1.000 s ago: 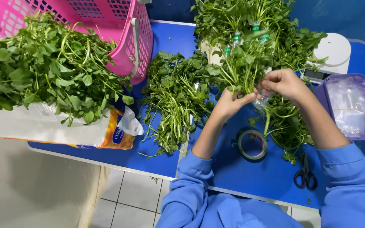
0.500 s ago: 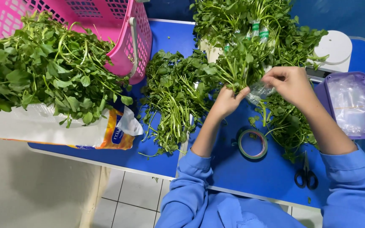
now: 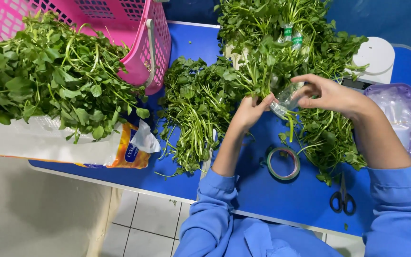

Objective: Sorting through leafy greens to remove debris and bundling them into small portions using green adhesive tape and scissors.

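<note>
Green leafy stems [image 3: 262, 78] are gripped by the left hand [image 3: 249, 110], while clear tape [image 3: 284, 100] is pinched by the right hand [image 3: 327, 93] above the blue worktop [image 3: 272, 190].

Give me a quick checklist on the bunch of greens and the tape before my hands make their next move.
1. Left hand grips the bunch: ok.
2. Right hand pinches the clear tape at the stems: ok.
3. Tape fully wrapped round the stems: cannot tell.
4. Tape roll within reach on the table: ok.
5. Scissors lie clear of both hands: ok.
</note>
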